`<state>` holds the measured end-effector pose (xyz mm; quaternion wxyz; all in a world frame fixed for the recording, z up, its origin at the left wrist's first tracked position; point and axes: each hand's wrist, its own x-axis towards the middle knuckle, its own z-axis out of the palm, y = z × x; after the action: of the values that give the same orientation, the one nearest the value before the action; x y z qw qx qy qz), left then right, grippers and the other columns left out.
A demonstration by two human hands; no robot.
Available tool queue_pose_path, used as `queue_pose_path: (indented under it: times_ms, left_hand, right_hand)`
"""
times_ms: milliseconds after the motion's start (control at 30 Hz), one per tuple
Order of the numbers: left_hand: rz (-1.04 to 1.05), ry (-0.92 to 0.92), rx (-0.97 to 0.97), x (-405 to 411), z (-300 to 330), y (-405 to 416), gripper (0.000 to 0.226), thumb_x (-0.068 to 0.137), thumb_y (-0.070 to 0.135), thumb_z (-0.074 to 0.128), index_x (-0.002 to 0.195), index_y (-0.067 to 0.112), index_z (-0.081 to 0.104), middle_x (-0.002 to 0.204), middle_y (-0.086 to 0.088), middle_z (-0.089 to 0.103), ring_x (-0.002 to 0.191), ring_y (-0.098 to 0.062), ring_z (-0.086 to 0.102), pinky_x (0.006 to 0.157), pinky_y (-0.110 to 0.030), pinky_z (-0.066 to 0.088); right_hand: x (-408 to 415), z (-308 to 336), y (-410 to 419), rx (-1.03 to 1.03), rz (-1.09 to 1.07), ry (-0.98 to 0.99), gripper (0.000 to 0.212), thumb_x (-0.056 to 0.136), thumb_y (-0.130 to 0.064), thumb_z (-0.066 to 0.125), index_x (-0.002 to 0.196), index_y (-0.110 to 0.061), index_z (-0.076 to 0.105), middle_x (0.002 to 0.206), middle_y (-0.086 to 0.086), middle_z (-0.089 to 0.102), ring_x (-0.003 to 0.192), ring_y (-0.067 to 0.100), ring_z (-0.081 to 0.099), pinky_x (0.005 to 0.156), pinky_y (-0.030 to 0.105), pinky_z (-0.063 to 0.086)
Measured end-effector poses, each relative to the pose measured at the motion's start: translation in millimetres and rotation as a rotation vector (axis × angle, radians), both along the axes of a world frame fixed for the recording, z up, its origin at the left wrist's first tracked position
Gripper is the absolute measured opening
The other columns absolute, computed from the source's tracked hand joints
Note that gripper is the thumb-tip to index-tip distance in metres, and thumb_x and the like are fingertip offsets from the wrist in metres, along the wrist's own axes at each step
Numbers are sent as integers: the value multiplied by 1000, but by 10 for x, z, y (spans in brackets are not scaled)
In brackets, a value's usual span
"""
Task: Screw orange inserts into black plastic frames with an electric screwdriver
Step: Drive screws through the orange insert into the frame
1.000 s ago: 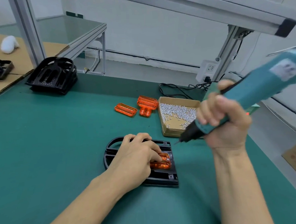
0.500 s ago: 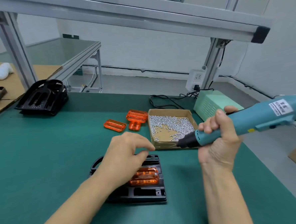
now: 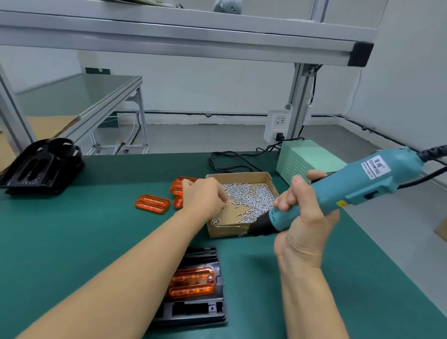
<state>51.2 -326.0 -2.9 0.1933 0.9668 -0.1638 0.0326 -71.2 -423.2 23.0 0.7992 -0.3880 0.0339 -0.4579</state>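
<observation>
Left hand [image 3: 205,196] pinches a screw in the cardboard screw box [image 3: 240,177]; right hand [image 3: 302,217] grips the electric screwdriver [image 3: 349,185]. Orange insert [image 3: 191,281] sits in the black frame [image 3: 199,312] on the worktop [image 3: 64,244]: light, rigid plastic, probably best steadied by its edges

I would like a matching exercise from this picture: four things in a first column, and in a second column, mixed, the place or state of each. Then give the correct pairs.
Things
1. electric screwdriver
2. cardboard box
3. stack of black frames
4. orange insert

Places or states
A. at the far left of the green mat
B. seated in the black frame nearest the person
C. gripped by the right hand
D. full of silver screws, with the left hand reaching in

Pairs: 1-C, 2-D, 3-A, 4-B
</observation>
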Motion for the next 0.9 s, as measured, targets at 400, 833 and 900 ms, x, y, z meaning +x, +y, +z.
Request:
queue_pose_path:
  times_ms: [400, 833, 900]
  left_hand:
    - [-78, -165, 262, 91, -79, -90, 13, 91, 24, 60, 88, 26, 73, 93, 5, 69, 96, -19, 50, 91, -36, 26]
    - [-85, 476, -1290, -930, 231, 903, 1, 68, 12, 74, 68, 12, 75, 69, -6, 70, 57, -8, 59, 51, -17, 49]
    - [-20, 548, -1409, -1101, 191, 1083, 13, 56, 17, 75, 68, 12, 76, 65, -6, 68, 54, -8, 58, 48, -17, 48]
  right_hand:
    - [-1, 3, 32, -12, 31, 17, 16, 75, -6, 60, 84, -17, 53, 46, -4, 41, 40, 14, 40, 49, 25, 39]
    - [-82, 99, 125, 100, 253, -82, 16, 78, -7, 56, 86, -21, 53, 51, -8, 38, 42, 8, 37, 48, 20, 39]
    - [-100, 124, 198, 104, 314, -97, 16, 79, -8, 54, 85, -23, 53, 51, -9, 37, 42, 6, 36, 48, 19, 39]
